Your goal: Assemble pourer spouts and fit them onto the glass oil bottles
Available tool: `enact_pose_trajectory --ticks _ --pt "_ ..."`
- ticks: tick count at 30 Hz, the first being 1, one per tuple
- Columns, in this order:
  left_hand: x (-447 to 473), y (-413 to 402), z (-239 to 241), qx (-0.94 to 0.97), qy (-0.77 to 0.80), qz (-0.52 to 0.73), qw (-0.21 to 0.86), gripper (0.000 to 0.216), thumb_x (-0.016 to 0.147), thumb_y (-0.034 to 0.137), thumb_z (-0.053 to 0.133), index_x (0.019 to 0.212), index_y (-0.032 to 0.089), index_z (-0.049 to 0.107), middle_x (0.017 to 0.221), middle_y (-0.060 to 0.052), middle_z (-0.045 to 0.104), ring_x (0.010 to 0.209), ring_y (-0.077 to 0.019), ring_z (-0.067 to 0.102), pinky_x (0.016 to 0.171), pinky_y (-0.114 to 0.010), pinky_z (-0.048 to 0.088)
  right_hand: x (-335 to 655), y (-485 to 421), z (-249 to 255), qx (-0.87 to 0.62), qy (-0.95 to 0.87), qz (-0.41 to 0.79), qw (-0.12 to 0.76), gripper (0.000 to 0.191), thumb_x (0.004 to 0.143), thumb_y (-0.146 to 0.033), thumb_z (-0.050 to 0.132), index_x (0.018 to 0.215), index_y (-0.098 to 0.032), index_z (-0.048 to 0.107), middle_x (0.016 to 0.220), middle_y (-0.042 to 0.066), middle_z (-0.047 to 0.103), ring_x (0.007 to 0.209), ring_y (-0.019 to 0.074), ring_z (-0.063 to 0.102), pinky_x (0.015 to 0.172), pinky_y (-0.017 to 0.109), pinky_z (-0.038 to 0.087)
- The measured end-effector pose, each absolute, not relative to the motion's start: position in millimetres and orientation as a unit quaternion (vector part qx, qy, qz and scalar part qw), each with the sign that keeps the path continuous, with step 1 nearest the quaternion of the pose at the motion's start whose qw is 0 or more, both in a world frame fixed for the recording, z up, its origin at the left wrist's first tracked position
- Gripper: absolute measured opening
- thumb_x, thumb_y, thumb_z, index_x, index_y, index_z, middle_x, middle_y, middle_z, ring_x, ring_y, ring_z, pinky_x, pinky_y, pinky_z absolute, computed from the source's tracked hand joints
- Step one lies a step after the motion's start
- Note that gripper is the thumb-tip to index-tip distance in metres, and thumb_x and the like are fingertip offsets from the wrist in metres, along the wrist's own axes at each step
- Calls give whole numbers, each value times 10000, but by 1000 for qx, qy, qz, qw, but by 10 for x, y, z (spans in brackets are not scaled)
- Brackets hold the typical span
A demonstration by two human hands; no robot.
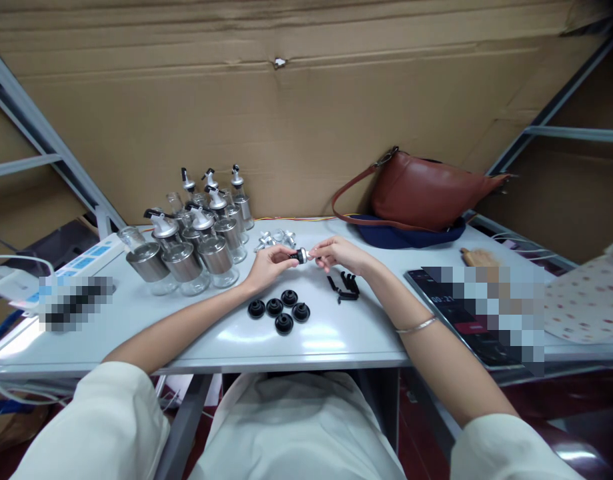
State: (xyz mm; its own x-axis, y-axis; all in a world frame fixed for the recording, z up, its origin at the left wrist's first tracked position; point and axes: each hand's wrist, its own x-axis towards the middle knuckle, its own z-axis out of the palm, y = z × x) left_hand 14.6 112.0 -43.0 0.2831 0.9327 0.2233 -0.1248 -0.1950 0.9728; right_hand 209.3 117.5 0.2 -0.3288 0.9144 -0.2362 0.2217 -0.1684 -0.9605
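Above the middle of the table my left hand (271,268) grips a small black-and-silver pourer spout (301,256), held roughly sideways. My right hand (339,255) has its fingers pinched together at the spout's silver end; a small dark bit shows at the fingertips, too small to name. Just behind the hands lie several silver pourer parts (276,239) in a pile. In front of them sit several round black stoppers (275,307). Thin black levers (347,288) lie below my right wrist.
Several glass bottles with metal bands (179,263) stand at the left, some topped with pourers. A power strip (81,267) lies farther left. At back right, a brown bag (426,190) rests on dark blue cloth (411,235). A phone (451,313) lies by my right forearm.
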Motion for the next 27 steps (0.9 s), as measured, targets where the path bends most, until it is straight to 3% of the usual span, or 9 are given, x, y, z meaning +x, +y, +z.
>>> enact_pose_trajectory --ticks 8,15,21,27 --pt "121 1047 -395 686 329 491 425 146 664 170 763 806 189 737 923 -61 687 912 -179 607 889 -285 449 2119 1158 52 -488 -520 654 253 108 677 -182 680 598 -115 651 416 -17 512 335 52 374 350 190 306" --pt "92 1054 -370 732 310 482 368 133 711 177 730 833 230 734 963 -55 688 963 -187 598 983 -321 396 2115 1134 88 -467 -479 711 217 195 761 -183 609 583 -109 643 379 -40 442 311 37 300 366 178 331" --pt "64 1081 -329 760 328 465 314 115 746 198 694 854 215 731 922 -62 696 898 -196 611 903 -322 443 2092 1119 63 -469 -530 663 243 135 773 -175 631 672 -101 681 477 -14 537 386 61 478 421 175 393" --pt "49 1113 -268 741 327 492 321 144 712 194 727 856 199 743 893 -56 705 812 -167 614 828 -285 460 2084 1141 16 -429 -570 640 286 140 728 -251 702 708 -115 673 525 -24 565 439 60 507 485 191 402"
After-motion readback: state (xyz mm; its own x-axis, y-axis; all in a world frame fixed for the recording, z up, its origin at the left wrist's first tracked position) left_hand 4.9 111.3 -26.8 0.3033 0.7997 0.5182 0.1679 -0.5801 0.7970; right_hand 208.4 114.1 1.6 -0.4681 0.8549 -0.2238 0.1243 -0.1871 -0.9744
